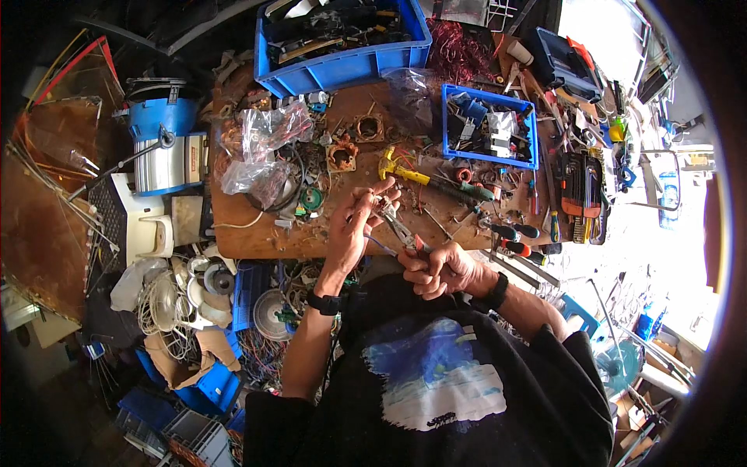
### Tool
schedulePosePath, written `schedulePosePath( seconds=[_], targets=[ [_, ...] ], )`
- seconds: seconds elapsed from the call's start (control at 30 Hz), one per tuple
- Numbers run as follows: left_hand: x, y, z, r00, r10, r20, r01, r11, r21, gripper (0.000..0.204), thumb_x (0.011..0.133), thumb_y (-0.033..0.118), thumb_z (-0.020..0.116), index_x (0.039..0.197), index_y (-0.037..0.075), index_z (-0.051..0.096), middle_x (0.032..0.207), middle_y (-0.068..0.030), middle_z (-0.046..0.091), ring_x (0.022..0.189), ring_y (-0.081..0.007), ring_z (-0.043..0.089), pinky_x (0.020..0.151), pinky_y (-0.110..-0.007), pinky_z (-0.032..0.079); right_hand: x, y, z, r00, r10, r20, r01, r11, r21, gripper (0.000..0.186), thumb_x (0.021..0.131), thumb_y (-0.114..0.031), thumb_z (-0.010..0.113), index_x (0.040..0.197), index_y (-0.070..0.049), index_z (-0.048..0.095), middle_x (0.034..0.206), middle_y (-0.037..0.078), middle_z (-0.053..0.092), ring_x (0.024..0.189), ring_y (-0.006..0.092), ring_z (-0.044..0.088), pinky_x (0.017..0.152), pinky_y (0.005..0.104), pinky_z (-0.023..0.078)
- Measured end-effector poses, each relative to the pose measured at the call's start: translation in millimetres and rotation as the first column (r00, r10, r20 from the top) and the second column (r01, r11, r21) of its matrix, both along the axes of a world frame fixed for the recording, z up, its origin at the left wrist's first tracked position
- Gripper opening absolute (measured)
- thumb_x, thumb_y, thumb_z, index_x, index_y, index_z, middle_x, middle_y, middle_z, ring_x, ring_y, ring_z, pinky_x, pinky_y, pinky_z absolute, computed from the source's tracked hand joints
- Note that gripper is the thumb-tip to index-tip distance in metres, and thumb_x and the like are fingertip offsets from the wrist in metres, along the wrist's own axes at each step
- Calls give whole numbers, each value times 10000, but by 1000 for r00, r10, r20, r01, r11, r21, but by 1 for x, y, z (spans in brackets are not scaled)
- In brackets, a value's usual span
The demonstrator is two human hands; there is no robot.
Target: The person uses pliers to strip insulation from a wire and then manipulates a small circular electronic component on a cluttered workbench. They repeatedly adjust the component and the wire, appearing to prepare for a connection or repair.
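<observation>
My left hand [354, 222] is closed on a small coppery part [381, 202] over the front edge of the cluttered wooden bench [249, 241]; its exact shape is too small to make out. My right hand [440, 268] grips a pair of pliers [398, 228] by the handles, with the jaws reaching up to the small part at my left fingers. A thin wire [380, 246] hangs below the pliers. Behind my hands lie a yellow-headed hammer [416, 175] and two small square rusty parts [342, 156].
Blue bins of parts [342, 66] [489, 160] stand at the back, plastic bags [264, 132] at back left, screwdrivers [517, 247] and hex keys [580, 191] at the right. A blue-and-silver machine [163, 159] stands left; coiled cables [159, 311] and crates pile up below the bench.
</observation>
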State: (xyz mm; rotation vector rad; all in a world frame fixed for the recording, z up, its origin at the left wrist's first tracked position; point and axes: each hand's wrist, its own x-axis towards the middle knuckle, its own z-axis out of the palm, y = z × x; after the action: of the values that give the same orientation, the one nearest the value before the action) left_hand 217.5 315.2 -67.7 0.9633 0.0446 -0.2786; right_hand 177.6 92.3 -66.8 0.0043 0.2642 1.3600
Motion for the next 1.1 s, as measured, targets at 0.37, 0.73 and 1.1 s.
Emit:
schedulePosePath(
  seconds=[0.37,0.73,1.1],
  targets=[
    [11,3,-1,996,62,63,-74,979,192,220,1120,197,447,1146,10,560,1351,-204,626,1223,-322,652,1054,-476,567,23,-6,-6,795,176,580,136,881,-453,175,901,-97,564,1055,-67,485,798,127,529,597,273,485,549,402,380],
    [21,19,-21,971,197,137,-239,844,481,260,1119,267,488,1187,57,625,1309,-58,692,1134,-123,645,962,-296,530,36,-23,-3,12,853,521,716,357,-600,375,967,-215,552,1290,-29,510,1114,246,628,989,411,645,881,479,499],
    [16,11,-18,987,162,20,-155,894,420,227,1111,257,494,1144,53,587,1223,-124,712,1116,-224,701,944,-366,612,29,-3,18,-66,838,542,809,363,-463,358,927,-135,601,1248,4,527,1165,229,616,1118,383,605,964,464,475]
  ],
)
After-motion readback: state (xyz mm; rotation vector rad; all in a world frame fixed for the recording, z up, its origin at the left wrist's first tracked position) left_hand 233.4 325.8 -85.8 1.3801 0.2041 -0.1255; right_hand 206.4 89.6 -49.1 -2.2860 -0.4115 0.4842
